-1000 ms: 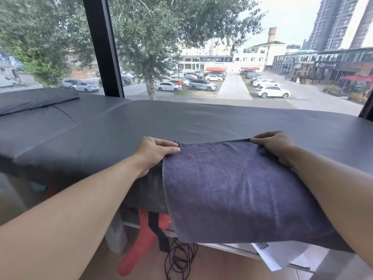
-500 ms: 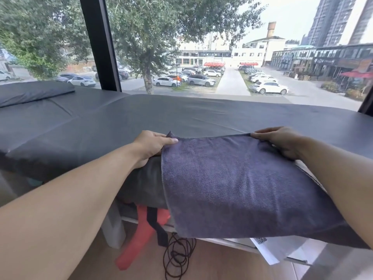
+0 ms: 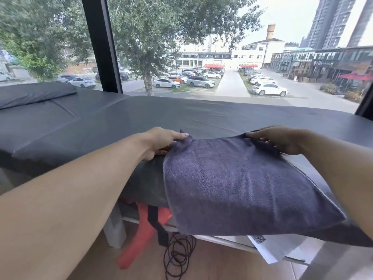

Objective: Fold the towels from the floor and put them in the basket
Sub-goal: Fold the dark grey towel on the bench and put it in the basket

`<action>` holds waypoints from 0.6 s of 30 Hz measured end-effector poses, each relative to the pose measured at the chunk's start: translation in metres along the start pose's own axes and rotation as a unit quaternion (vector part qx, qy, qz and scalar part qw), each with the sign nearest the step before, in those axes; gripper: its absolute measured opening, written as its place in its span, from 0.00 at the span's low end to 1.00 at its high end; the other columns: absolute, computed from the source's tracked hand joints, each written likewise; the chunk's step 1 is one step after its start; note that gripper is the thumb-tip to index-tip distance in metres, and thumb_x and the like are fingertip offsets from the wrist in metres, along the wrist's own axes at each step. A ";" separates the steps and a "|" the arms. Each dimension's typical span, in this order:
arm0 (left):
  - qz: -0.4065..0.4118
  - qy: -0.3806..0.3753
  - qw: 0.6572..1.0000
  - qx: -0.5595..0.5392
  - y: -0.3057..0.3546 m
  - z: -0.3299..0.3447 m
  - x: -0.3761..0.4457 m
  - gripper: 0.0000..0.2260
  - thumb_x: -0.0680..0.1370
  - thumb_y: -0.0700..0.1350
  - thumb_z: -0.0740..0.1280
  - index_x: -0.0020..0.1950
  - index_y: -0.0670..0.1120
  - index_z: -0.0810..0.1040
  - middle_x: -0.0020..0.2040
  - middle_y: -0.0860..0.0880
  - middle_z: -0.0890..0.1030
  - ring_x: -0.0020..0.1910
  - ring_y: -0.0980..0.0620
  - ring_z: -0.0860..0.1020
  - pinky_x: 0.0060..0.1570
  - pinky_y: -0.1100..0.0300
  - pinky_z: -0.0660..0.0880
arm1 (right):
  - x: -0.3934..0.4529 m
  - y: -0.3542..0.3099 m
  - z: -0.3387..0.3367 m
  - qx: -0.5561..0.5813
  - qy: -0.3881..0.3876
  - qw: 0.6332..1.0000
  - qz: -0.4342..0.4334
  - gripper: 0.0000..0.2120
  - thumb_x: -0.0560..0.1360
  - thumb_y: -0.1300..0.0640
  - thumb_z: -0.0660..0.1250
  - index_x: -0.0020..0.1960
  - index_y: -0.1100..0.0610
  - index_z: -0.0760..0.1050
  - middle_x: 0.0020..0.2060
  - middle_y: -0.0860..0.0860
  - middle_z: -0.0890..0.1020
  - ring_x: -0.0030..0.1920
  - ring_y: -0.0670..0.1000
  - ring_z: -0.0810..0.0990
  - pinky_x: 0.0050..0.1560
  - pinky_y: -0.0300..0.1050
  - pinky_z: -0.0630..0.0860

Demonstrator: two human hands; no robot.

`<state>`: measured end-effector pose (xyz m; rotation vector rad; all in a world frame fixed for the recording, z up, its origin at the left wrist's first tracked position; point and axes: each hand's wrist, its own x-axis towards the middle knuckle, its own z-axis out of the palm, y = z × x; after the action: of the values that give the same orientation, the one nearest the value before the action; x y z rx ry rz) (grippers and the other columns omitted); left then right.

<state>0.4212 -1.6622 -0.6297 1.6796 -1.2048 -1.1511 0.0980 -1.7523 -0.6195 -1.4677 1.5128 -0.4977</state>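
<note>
Over the near edge of a dark padded bench (image 3: 201, 118) hangs a purple-grey towel (image 3: 232, 188), its far edge raised off the padding between two bare hands. At the towel's far left corner the left hand (image 3: 161, 141) pinches the cloth, thumb on top and fingers curled under it, so that grip is grasping the towel. At the far right corner the right hand (image 3: 282, 139) holds the cloth with its fingers bent over the hem, likewise grasping the towel. From that held edge the towel runs toward the person and down past the bench's front, where its near hem hangs free; its long axis appears to lie from far to near, slanting toward the right. A stitched hem shows along its right side.

Beneath the bench lie a red-orange object with a black strap (image 3: 147, 229), a coil of thin dark cord (image 3: 177, 253) on the wooden floor (image 3: 201, 267), and white paper sheets (image 3: 270, 247). Beyond the bench a large window (image 3: 201, 47) shows trees and parked cars.
</note>
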 end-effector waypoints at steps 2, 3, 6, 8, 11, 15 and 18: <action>-0.002 0.029 1.000 -0.007 -0.004 0.003 0.001 0.19 0.70 0.54 0.78 0.55 0.43 0.86 0.53 0.46 0.87 0.49 0.49 0.83 0.59 0.52 0.79 | 0.005 0.003 0.002 -0.004 0.051 0.998 -0.021 0.12 0.72 0.51 0.77 0.50 0.56 0.83 0.45 0.52 0.81 0.41 0.51 0.78 0.39 0.41 0.73; -0.002 0.040 0.999 -0.010 -0.007 0.003 0.002 0.20 0.69 0.53 0.78 0.54 0.42 0.86 0.51 0.45 0.87 0.49 0.47 0.84 0.60 0.49 0.80 | 0.008 0.006 0.002 0.004 0.087 0.996 -0.028 0.16 0.70 0.53 0.78 0.54 0.59 0.83 0.43 0.53 0.80 0.40 0.52 0.78 0.39 0.41 0.73; 0.006 0.066 0.997 -0.041 -0.013 0.000 0.003 0.20 0.68 0.51 0.79 0.54 0.39 0.86 0.47 0.43 0.88 0.50 0.43 0.86 0.57 0.45 0.81 | 0.014 0.011 0.001 0.032 0.163 0.985 -0.038 0.17 0.68 0.53 0.81 0.52 0.60 0.84 0.41 0.54 0.81 0.41 0.52 0.76 0.41 0.43 0.73; 0.019 0.077 0.994 -0.079 -0.013 -0.001 0.003 0.17 0.71 0.48 0.79 0.52 0.37 0.85 0.46 0.42 0.87 0.46 0.43 0.86 0.56 0.48 0.82 | 0.013 0.010 -0.002 0.069 0.178 0.980 -0.047 0.14 0.68 0.53 0.80 0.51 0.57 0.84 0.43 0.54 0.82 0.43 0.53 0.76 0.43 0.43 0.73; 0.043 0.090 0.986 -0.130 -0.008 -0.004 -0.003 0.07 0.72 0.44 0.79 0.42 0.42 0.84 0.35 0.48 0.85 0.31 0.52 0.83 0.37 0.60 0.81 | 0.008 0.006 -0.010 0.154 0.149 0.975 -0.062 0.15 0.71 0.53 0.78 0.55 0.57 0.83 0.52 0.53 0.84 0.46 0.51 0.81 0.44 0.42 0.77; 0.083 0.101 0.975 -0.179 0.002 -0.008 -0.012 0.05 0.71 0.40 0.79 0.42 0.43 0.84 0.32 0.50 0.84 0.30 0.54 0.80 0.30 0.64 0.78 | -0.008 -0.008 -0.019 0.236 0.085 0.964 -0.093 0.12 0.77 0.53 0.71 0.58 0.57 0.80 0.53 0.49 0.83 0.49 0.47 0.81 0.53 0.41 0.76; 0.109 0.111 0.965 -0.211 0.014 -0.010 -0.017 0.07 0.71 0.38 0.78 0.42 0.45 0.80 0.38 0.48 0.83 0.35 0.52 0.79 0.35 0.62 0.77 | -0.022 -0.019 -0.027 0.251 0.045 0.960 -0.119 0.04 0.79 0.54 0.68 0.52 0.52 0.81 0.45 0.46 0.84 0.48 0.45 0.81 0.61 0.43 0.74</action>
<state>0.4247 -1.6490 -0.6097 1.2795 -0.9004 -0.9717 0.0825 -1.7444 -0.5843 -1.2352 1.1630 -1.0238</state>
